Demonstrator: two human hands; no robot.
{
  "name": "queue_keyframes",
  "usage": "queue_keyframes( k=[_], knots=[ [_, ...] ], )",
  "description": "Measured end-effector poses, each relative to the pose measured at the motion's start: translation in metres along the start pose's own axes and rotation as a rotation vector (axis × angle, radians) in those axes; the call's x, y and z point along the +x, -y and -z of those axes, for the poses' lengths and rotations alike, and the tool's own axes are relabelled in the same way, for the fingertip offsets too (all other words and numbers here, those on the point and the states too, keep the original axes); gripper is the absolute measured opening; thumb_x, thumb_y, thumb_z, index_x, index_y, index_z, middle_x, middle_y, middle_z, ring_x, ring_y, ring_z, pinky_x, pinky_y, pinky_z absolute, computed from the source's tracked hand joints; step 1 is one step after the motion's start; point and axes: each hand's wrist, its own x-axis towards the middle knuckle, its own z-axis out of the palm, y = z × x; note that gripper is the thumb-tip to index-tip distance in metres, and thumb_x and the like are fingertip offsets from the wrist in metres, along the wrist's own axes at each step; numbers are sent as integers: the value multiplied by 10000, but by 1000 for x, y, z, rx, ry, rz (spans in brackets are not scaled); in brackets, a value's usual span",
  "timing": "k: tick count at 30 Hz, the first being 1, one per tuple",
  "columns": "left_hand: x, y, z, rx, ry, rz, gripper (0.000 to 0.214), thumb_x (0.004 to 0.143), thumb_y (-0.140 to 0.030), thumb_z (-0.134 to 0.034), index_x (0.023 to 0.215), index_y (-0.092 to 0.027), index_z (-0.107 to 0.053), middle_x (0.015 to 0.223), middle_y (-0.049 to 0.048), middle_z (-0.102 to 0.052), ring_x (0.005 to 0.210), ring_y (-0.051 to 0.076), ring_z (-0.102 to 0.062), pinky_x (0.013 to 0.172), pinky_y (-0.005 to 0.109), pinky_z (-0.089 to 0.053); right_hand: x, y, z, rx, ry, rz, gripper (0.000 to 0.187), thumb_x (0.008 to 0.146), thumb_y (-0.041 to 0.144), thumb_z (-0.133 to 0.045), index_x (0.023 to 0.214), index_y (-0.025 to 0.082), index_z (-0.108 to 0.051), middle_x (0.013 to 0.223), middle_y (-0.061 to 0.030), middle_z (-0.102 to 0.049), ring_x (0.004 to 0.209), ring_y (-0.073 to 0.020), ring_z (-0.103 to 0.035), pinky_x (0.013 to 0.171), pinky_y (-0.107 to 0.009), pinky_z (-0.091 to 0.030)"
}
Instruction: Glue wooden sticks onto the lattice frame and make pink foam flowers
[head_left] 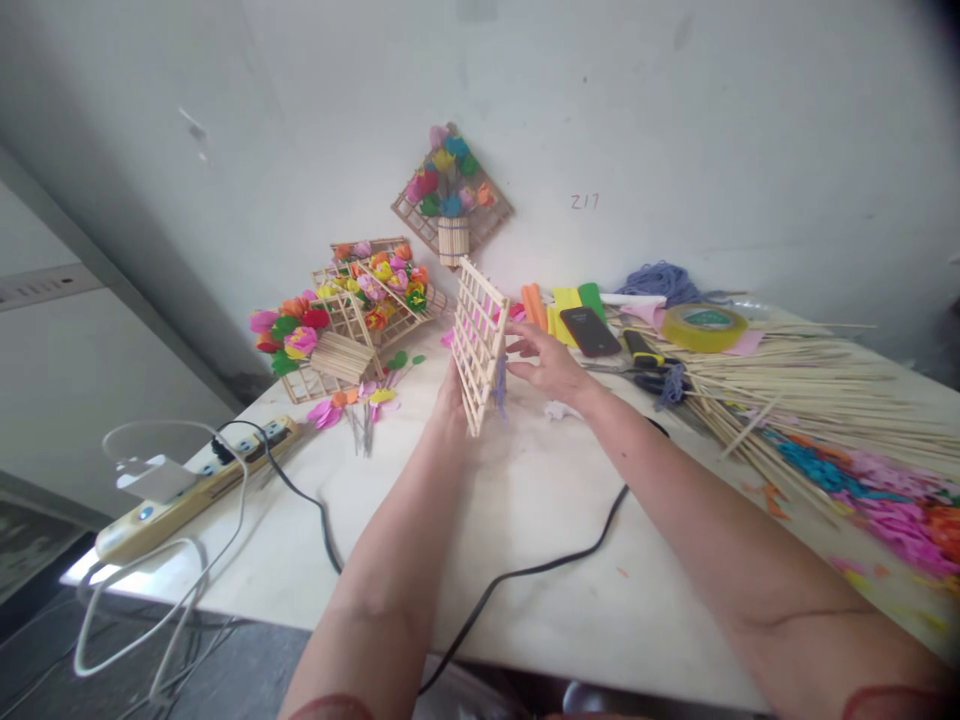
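Note:
A small bamboo-stick lattice (478,345) is held upright over the table, turned nearly edge-on to me. My left hand (451,392) grips it from the left and low down; the lattice hides most of those fingers. To its right is my right hand (551,365), fingers stretched out and apart, the tips close to the lattice's edge. Whether they touch it I cannot tell. Purple yarn (501,388) hangs by that edge. Finished lattices with colourful paper flowers (375,285) are piled at the left, and another flower lattice (452,195) leans against the wall.
Loose petals with wire stems (365,410) lie left. A power strip (199,490) and black cable (517,573) cross the near table. At right are a phone (590,331), a yellow-black cutter (643,350), a tape roll (703,326), yarn (660,283), bamboo sticks (817,385) and crepe-paper pieces (892,500).

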Motion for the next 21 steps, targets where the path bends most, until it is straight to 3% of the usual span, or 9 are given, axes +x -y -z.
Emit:
queue_keyframes(
  k=[8, 13, 21],
  knots=[
    [0, -1, 6, 35, 73, 55, 381, 878, -374, -370, 992, -102, -612, 641, 61, -663, 502, 141, -593, 487, 238, -488, -1, 7, 5, -83, 53, 147, 542, 678, 157, -579, 1207, 253, -509, 1214, -70, -541, 1080, -214, -518, 885, -394, -421],
    [0, -2, 7, 68, 100, 80, 389, 866, -403, -381, 919, -99, -617, 604, 69, -647, 463, 137, -581, 437, 222, -465, -1, 9, 5, -143, 78, 220, 606, 663, 143, -591, 1242, 277, -474, 1235, -61, -526, 1094, -218, -506, 901, -407, -409],
    [-4, 0, -1, -15, 128, -77, 311, 888, -204, -342, 970, -114, -629, 726, 39, -670, 608, 97, -613, 602, 169, -500, -3, 21, 4, -284, -136, 408, 397, 691, 132, -589, 1074, 235, -591, 1204, -70, -535, 1132, -229, -473, 973, -424, -364]
  ],
)
